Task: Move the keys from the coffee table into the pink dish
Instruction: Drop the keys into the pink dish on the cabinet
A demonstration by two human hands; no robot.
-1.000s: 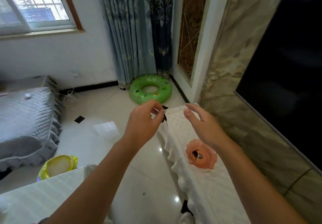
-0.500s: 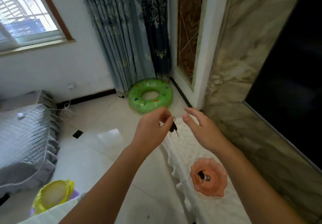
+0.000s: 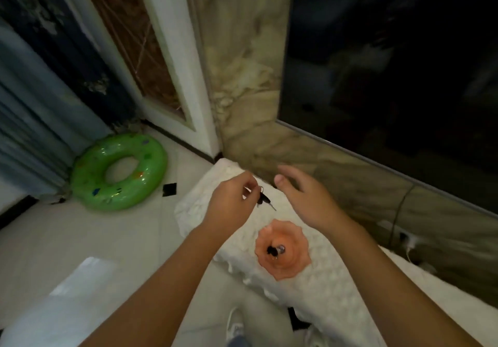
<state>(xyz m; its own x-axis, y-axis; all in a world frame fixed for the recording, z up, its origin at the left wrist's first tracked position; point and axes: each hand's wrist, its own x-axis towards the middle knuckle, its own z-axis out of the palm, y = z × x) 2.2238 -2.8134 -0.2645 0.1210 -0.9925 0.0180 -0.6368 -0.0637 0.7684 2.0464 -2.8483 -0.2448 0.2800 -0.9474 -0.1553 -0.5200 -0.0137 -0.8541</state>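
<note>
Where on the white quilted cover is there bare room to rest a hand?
White quilted cover is bare between pink dish and the marble wall, and again nearer the camera. Crowded at the far end: left hand dangles keys there beside the open right hand.

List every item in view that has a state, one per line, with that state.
left hand: pinching a set of keys, held in the air
keys: dangling from the fingers, beyond the dish
right hand: open, empty
pink dish: on the white cover, already holding a small dark key-like item
swim ring: inflated, flat on the floor
</note>
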